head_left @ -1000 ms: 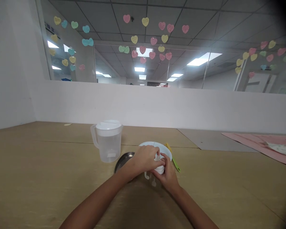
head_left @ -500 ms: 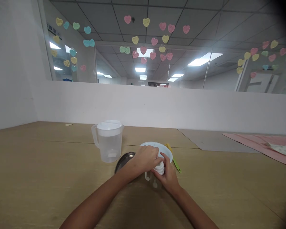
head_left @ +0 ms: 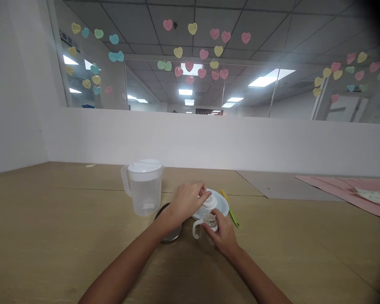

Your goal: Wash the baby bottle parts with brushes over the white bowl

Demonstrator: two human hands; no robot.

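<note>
My left hand (head_left: pixel 186 202) is closed on a white bottle cap (head_left: pixel 210 202), lifted just off the bottle's mouth. Below it, my right hand (head_left: pixel 223 234) grips the upper part of a clear baby bottle (head_left: pixel 210 219), whose open rim faces up. A curved white handle (head_left: pixel 195 229) sticks out on the bottle's left side. The lower body of the bottle is see-through and hard to make out. Behind both hands lies a pale blue plate (head_left: pixel 221 204), and a dark metal dish (head_left: pixel 174 235) is partly covered by my left wrist.
A clear lidded pitcher (head_left: pixel 147 190) stands to the left of the dish. Right of the plate lies a brush (head_left: pixel 233 216) with a green handle and yellow head. A grey sheet (head_left: pixel 285 188) and a pink cloth (head_left: pixel 335 190) lie at the far right, against the white wall.
The white cap has come off the bottle. My left hand has moved it up and away, uncovering the bottle's open mouth, while my right hand stays around the bottle.
</note>
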